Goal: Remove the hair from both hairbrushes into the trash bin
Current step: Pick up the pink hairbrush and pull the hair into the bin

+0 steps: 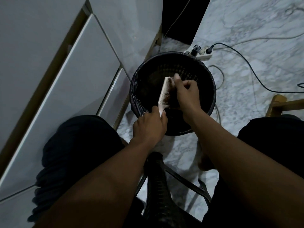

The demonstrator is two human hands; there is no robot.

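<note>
— One hairbrush (164, 93) is in view, pale, with its bristles turned toward the right hand (186, 94). It hangs tilted over the mouth of the trash bin (205, 74).

— Who has hold of it?

— The left hand (150, 125) is closed round the handle end, so the brush head rises up and away from that hand. The right hand is just beside the head, fingers (176, 77) curled and pinched onto a dark tuft of hair (171, 83) at the bristles near the tip. How firmly it grips the tuft I cannot tell; the frame is blurred there.

— And the bin?

— Black, round, with a perforated wall and a dark liner folded over the rim. It stands on the marble floor (246, 38) directly beneath both hands.

— What lies beyond?

— Past the right hand, a white power strip (201, 52) sits on the floor behind the bin, with a dark cable (243, 61) running off to that side. On the left hand's side are white cabinet drawers (69, 83). Nearer than both hands, between the person's dark-clothed knees, is a black chair frame (158, 186).
</note>
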